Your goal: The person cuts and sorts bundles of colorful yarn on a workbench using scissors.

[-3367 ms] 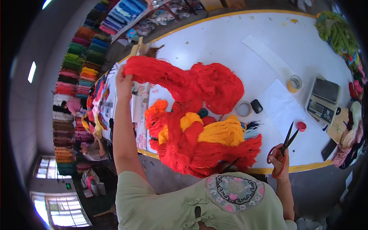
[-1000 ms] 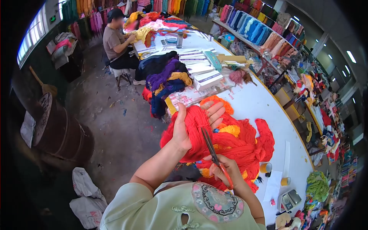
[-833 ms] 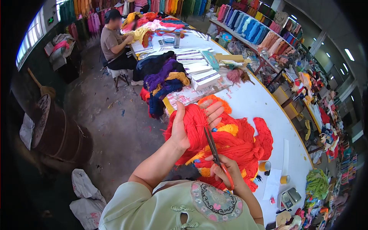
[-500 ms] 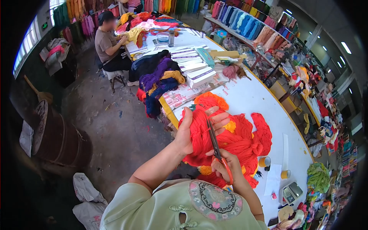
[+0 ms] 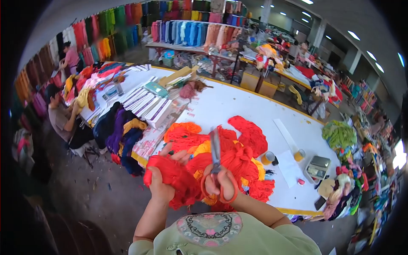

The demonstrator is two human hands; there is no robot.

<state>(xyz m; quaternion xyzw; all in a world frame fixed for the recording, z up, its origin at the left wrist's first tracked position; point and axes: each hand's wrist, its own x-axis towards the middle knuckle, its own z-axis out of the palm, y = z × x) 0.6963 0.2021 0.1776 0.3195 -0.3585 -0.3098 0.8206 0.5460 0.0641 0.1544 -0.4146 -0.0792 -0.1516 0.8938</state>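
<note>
My left hand [image 5: 160, 187] is wrapped round a bunched skein of red yarn [image 5: 180, 180], with the thumb in front and the fingers behind. In my right hand [image 5: 220, 183] is a pair of scissors [image 5: 215, 148] with red-orange handles. Their blades point up and away from me, slightly blurred, and stand apart from the held skein. Beyond both hands, a heap of red yarn [image 5: 250, 140] with yellow yarn [image 5: 203, 148] among it lies on the white table [image 5: 293, 119]. Orange yarn [image 5: 187, 126] shows at the heap's far left.
Two small jars [image 5: 267, 158], a white paper sheet [image 5: 289, 170] and a scale [image 5: 318, 166] stand to the right. Green yarn [image 5: 339, 132] lies at the right edge. White boxes [image 5: 159, 114] and dark yarn [image 5: 114, 131] are at left. A seated person [image 5: 61, 117] works beyond.
My view has swung right. The scissors have moved off the held red skein and now point upward to its right. My left hand has closed further round the skein.
</note>
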